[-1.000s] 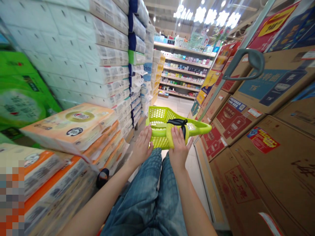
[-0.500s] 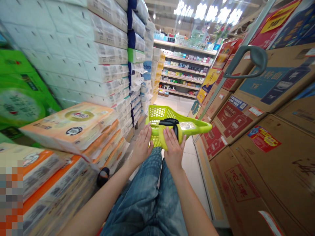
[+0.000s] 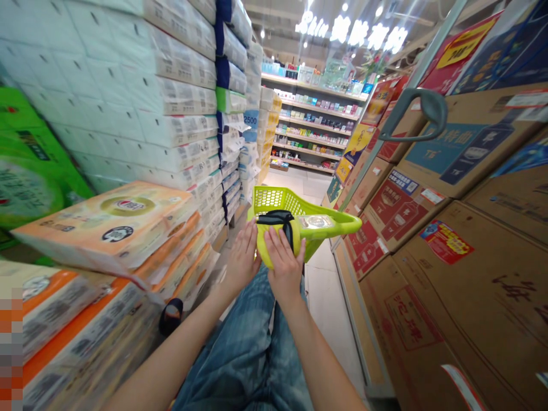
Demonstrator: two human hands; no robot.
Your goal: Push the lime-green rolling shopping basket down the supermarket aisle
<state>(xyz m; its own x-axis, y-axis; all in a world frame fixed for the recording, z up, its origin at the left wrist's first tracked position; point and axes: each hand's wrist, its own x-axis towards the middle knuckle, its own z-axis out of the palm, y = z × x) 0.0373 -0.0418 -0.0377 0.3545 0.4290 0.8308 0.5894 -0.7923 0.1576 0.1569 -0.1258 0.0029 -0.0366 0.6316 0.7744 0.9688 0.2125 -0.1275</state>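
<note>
A lime-green shopping basket (image 3: 314,245) with perforated sides is in front of my legs. A small yellow pouch (image 3: 264,242) with black trim lies across its near rim. My right hand (image 3: 285,262) rests on the pouch, fingers over its top and thumb along its right side, holding it. To the left, my left hand (image 3: 242,257) is open, fingers stretched out side by side, with the tips at the basket's left near rim beside the pouch. The pouch hides part of the rim, and the palms are turned away from view.
Stacked tissue packs (image 3: 184,94) rise on the left, with lower orange packs (image 3: 124,208) nearer. Brown cartons (image 3: 471,297) line the right side, where a grey handle (image 3: 413,137) sticks out on a pole. Goods-filled shelves (image 3: 317,117) stand at the aisle's far end.
The pouch and my right hand have shifted left along the basket's rim, closer to my left hand. The whole view has drifted slightly.
</note>
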